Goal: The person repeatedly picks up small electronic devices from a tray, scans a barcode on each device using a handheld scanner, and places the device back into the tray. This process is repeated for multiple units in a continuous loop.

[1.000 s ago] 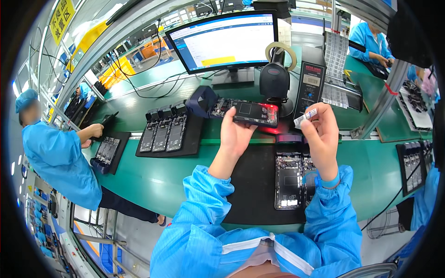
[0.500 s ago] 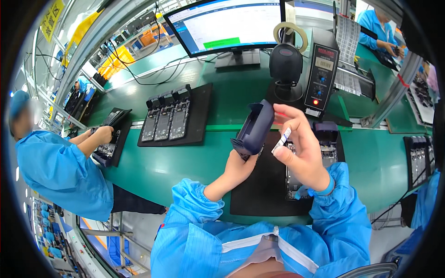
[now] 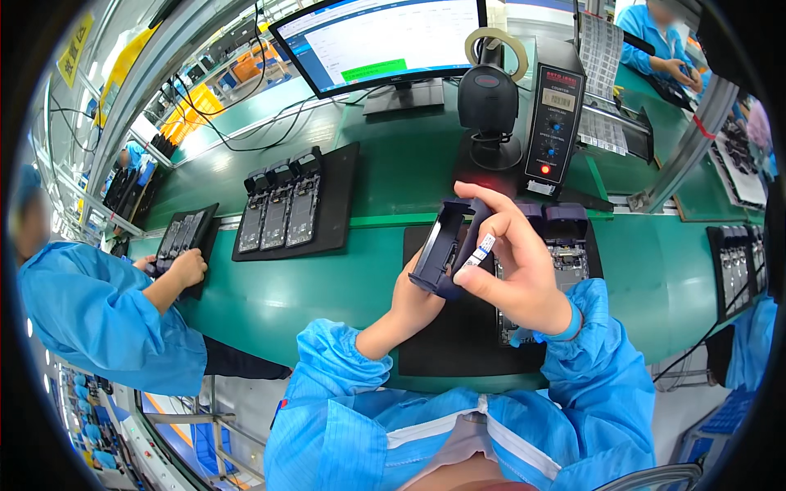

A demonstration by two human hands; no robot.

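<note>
My left hand (image 3: 413,300) is closed around the lower end of a dark purple plastic housing (image 3: 436,260), tilted so that its hollow side shows. A small white printed label (image 3: 480,250) is pinched between the thumb and a finger of my right hand (image 3: 524,274), close beside the housing. My right index finger reaches over the housing's upper end; whether it touches is hard to tell. Below my hands lies a black mat (image 3: 434,352). On its right part, partly hidden by my right hand, are circuit boards (image 3: 571,260) with dark housings at their tops.
A scanner on a stand (image 3: 489,102), a tape roll (image 3: 516,53), a black counter box (image 3: 553,123) and a label strip (image 3: 602,74) stand behind. A monitor (image 3: 385,41) is at the back. Boards on another mat (image 3: 340,213) lie left. A co-worker (image 3: 106,303) handles boards at far left.
The housing has turned, its hollow side now facing me more. My right hand has brought the label lower and nearer to it. The view has shifted slightly; the co-worker's board assembly has tilted.
</note>
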